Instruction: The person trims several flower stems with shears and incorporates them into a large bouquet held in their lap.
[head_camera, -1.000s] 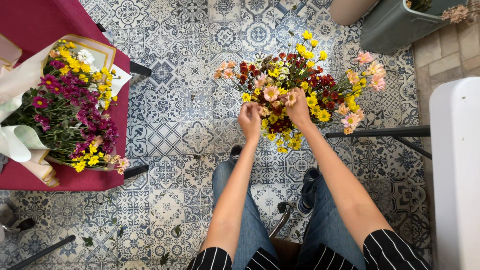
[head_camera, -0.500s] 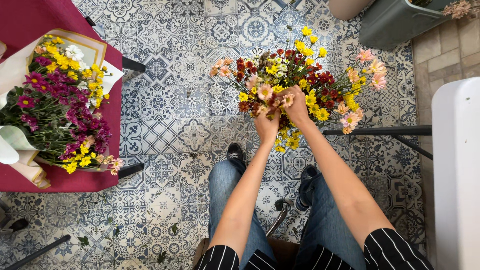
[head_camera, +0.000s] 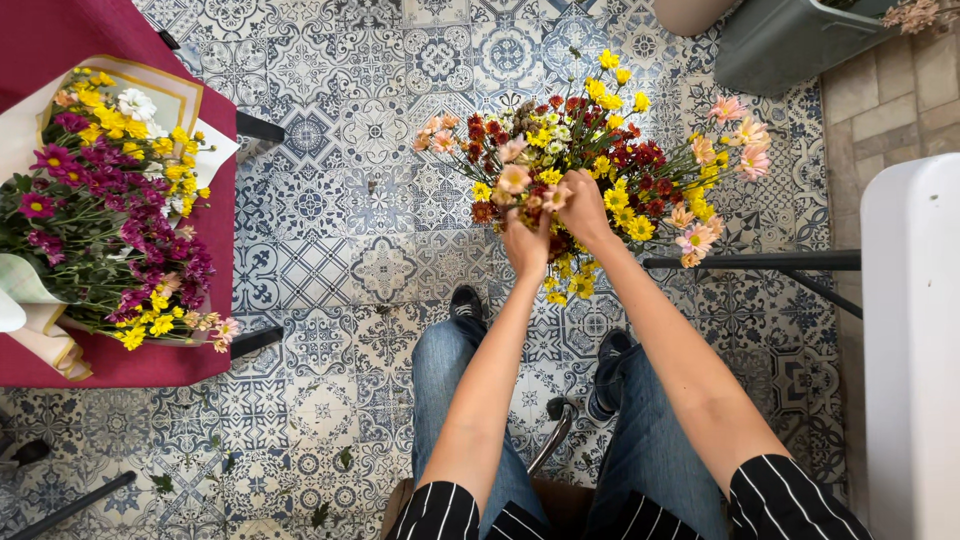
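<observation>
I hold a mixed bouquet (head_camera: 590, 150) of yellow, dark red and pink flowers out in front of me, above the patterned floor. My left hand (head_camera: 526, 243) is closed around its stems from below. My right hand (head_camera: 583, 208) grips the bunch just beside it, fingers among the blooms. Both forearms reach forward from striped sleeves, over my knees in blue jeans.
A red table (head_camera: 60, 40) at the left carries a wrapped bunch of purple, yellow and white flowers (head_camera: 110, 210). A white surface (head_camera: 915, 350) stands at the right, with a dark bar (head_camera: 760, 262) beside it. A grey planter (head_camera: 790, 40) sits at the top right.
The bouquet and both hands have stayed almost in place, shifting slightly upward in view. The right hand has closed in on the flowers by the left hand.
</observation>
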